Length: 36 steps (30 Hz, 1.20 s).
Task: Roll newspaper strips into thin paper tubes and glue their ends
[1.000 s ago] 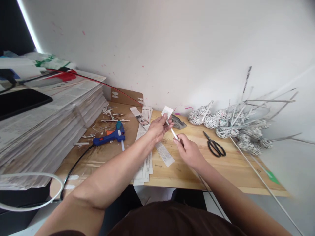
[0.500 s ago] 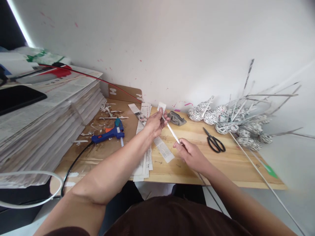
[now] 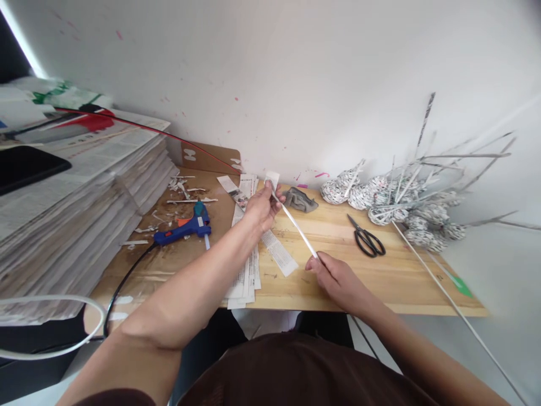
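White rod (image 3: 299, 231), near the grey cloth (image 3: 301, 201) and paper strips (image 3: 279, 253), runs between left hand (image 3: 262, 208) and right hand (image 3: 337, 277), both pinching it.

There are two hands (image 3: 262, 208) (image 3: 338, 277), one white paper tube (image 3: 298, 228), one glue gun (image 3: 186, 229) and one pair of scissors (image 3: 360, 232).

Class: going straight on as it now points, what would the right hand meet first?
Seemingly the nearest paper strip on the table, though depth is unclear: the right hand may pass above it.

Left hand (image 3: 261, 210) pinching, right hand (image 3: 335, 275) curled
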Available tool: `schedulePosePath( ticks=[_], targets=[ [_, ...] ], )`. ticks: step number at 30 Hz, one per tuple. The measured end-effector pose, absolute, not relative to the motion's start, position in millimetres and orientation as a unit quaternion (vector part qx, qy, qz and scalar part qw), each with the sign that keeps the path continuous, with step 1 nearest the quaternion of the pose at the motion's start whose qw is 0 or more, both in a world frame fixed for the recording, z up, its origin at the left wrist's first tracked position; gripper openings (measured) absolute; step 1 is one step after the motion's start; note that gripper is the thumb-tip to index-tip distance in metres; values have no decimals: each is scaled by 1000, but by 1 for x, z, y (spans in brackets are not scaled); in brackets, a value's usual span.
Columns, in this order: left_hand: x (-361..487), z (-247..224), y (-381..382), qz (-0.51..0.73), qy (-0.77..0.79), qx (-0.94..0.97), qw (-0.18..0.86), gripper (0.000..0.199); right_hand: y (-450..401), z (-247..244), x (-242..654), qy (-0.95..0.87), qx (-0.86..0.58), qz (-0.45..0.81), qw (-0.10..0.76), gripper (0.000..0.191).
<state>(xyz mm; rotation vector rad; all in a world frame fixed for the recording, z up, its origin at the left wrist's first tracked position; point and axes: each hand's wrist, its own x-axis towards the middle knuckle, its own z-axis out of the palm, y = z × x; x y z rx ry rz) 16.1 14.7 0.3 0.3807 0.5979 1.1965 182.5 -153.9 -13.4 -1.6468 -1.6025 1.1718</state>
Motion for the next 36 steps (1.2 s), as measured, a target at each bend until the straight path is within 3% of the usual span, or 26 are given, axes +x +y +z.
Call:
schedulePosePath(
  ticks=[2, 6, 9, 14, 21, 26, 31, 36],
  targets=[
    [17, 0, 15, 548, 280, 179, 767, 29, -158, -16, 186, -604, -630, 400, 279, 36],
    [19, 0, 12, 542, 269, 191, 773, 31, -158, -16, 192, -531, -589, 539, 284, 38],
    [21, 0, 8, 538, 270, 196, 774, 27, -145, -9, 188, -522, -581, 558, 281, 39],
    [24, -4, 3, 517, 262, 216, 786, 24, -112, -5, 170, -566, -580, 503, 300, 41],
    [25, -7, 7, 516, 253, 213, 790, 25, -96, -8, 164, -647, -622, 355, 262, 40],
    [26, -8, 7, 525, 247, 197, 790, 23, -92, -4, 161, -727, -628, 148, 237, 32],
    [24, -5, 5, 512, 256, 199, 795, 24, -92, -3, 160, -672, -631, 311, 233, 42],
    [21, 0, 7, 531, 288, 183, 776, 25, -113, -3, 170, -744, -645, 76, 158, 29]
  ],
)
